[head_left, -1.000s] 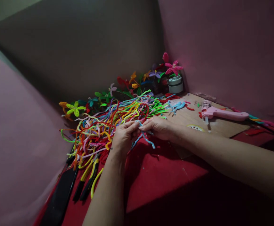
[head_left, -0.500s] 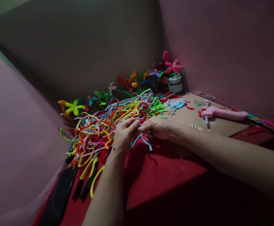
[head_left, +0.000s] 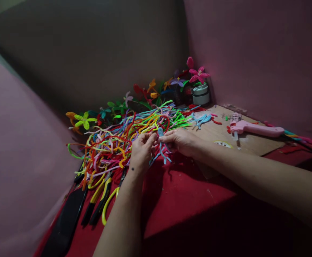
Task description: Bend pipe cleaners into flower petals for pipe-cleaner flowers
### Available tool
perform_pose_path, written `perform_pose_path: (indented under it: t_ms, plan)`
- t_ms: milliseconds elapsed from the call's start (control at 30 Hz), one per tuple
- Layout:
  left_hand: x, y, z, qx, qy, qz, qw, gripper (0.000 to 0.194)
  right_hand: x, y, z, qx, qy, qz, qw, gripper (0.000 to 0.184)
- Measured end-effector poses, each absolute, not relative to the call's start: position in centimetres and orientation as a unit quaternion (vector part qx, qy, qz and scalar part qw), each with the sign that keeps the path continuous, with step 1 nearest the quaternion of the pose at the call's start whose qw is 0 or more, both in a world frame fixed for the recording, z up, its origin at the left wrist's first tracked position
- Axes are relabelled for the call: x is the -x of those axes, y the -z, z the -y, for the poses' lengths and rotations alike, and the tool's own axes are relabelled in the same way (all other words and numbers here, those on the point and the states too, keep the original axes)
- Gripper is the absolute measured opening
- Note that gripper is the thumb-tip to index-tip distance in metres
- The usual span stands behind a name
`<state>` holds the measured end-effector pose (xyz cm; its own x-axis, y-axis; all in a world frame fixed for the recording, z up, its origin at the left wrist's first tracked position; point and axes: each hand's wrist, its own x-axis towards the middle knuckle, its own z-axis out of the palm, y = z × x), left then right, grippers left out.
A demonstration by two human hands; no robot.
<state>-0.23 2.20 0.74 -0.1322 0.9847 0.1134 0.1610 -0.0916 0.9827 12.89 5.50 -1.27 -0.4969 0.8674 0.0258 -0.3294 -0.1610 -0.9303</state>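
Light blue pipe cleaners (head_left: 161, 150) are pinched between my two hands, with a folded loop showing above the fingertips and several loose ends hanging below. My left hand (head_left: 143, 148) closes thumb and finger on their left side. From the right, my right hand (head_left: 181, 141) grips the same piece between thumb and forefinger. Just behind the hands lies a large heap of coloured pipe cleaners (head_left: 113, 142). The fingers hide part of the blue piece.
Yellow-and-black pliers (head_left: 100, 198) and a black flat object (head_left: 64, 221) lie at left. A pink glue gun (head_left: 257, 129) rests on a brown board (head_left: 214, 132); light blue pieces (head_left: 201, 119) lie there too. Pipe cleaner flowers (head_left: 84, 121) and a grey-green container (head_left: 201, 94) line the back.
The light blue pipe cleaners have turned in my fingers, so a folded loop now sticks up between them. My hands have shifted slightly, and the hanging ends sit closer together.
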Motion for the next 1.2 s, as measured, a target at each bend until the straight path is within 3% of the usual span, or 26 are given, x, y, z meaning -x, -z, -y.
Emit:
perform_pose_path:
  t_ms: [100,233,567,867,1033,1200]
  plan:
    - [0.5,-0.8,-2.0,-0.492,-0.446,-0.498,0.558,0.029,-13.0,1.1,-5.9,0.285,-0.708,0.462,0.453,0.02]
    - [0.6,-0.5,-1.9,-0.488,-0.408,-0.467,0.614,0.025,-12.9,1.2,-5.9,0.286,-0.713,0.451,0.453,0.012]
    - [-1.1,-0.4,-1.7,-0.532,-0.417,-0.56,0.479,0.03,-12.6,1.3,-5.6,0.316,-0.693,0.412,0.5,0.013]
    - [-2.3,0.0,-1.5,-0.588,-0.444,-0.523,0.429,0.016,-12.5,1.7,-6.9,0.319,-0.715,0.332,0.526,0.006]
    - [-2.4,0.3,-1.3,-0.586,-0.458,-0.51,0.433,0.031,-12.7,1.8,-7.5,0.327,-0.727,0.311,0.517,0.01]
    - [-2.4,1.8,-1.7,-0.635,-0.448,-0.535,0.333,0.017,-12.9,1.8,-7.8,0.33,-0.732,0.317,0.505,0.016]
